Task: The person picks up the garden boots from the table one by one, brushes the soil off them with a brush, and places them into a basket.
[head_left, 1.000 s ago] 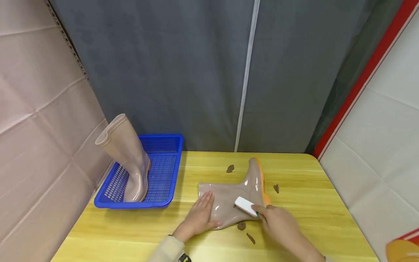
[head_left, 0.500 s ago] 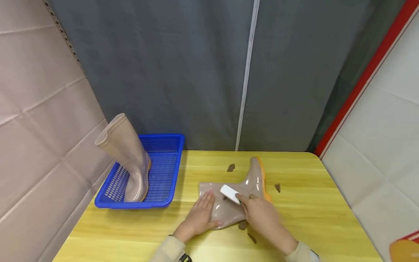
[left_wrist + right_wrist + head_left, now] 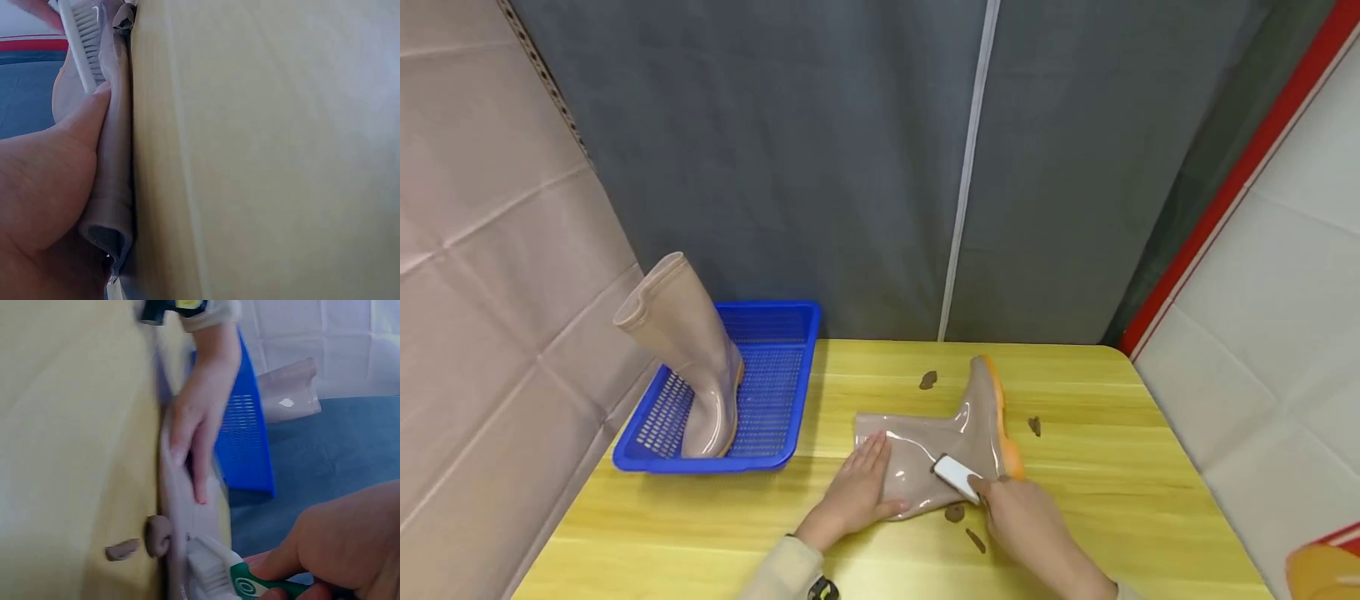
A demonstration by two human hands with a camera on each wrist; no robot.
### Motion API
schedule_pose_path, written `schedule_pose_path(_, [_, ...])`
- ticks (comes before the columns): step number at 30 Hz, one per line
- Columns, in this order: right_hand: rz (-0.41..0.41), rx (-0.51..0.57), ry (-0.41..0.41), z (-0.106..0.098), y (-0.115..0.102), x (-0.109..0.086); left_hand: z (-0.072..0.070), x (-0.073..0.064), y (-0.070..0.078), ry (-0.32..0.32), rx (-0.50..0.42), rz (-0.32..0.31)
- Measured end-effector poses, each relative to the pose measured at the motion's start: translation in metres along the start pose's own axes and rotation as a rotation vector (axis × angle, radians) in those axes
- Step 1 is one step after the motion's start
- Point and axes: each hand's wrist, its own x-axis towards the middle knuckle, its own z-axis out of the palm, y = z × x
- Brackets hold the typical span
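A taupe rubber boot (image 3: 910, 450) with an orange sole lies on its side on the wooden table. My left hand (image 3: 857, 492) rests flat on its shaft near the opening, fingers straight and thumb toward the lower edge. My right hand (image 3: 1026, 521) grips a white scrub brush (image 3: 957, 477) by its handle, which shows green in the right wrist view. The bristles (image 3: 91, 37) press against the boot's side around the ankle. A small brown clump (image 3: 933, 467) sits at the brush head's tip.
A blue plastic basket (image 3: 811, 375) stands at the left, a second taupe boot (image 3: 688, 350) leaning upright in it. Brown mud-like pieces lie around the boot: one clump (image 3: 955, 512) and a strip (image 3: 976, 541) in front, others behind and right. A grey curtain (image 3: 790, 167) closes the back.
The brush in my right hand has swept leftward and up over the boot, then back down to the right. My left hand has stayed in place on the shaft.
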Motion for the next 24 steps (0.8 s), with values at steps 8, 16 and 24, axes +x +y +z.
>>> schedule_pose_path(8, [0.07, 0.045, -0.027, -0.017, -0.003, 0.004, 0.0, 0.0, 0.0, 0.02, -0.047, 0.036])
schedule_pose_path(16, [-0.041, 0.053, 0.077, 0.024, -0.012, 0.035, -0.002, -0.001, 0.0, 0.021, 0.0, 0.012])
schedule_pose_path(24, [-0.027, -0.022, 0.029, 0.008, -0.008, 0.015, -0.001, 0.002, 0.001, 0.01, 0.014, 0.012])
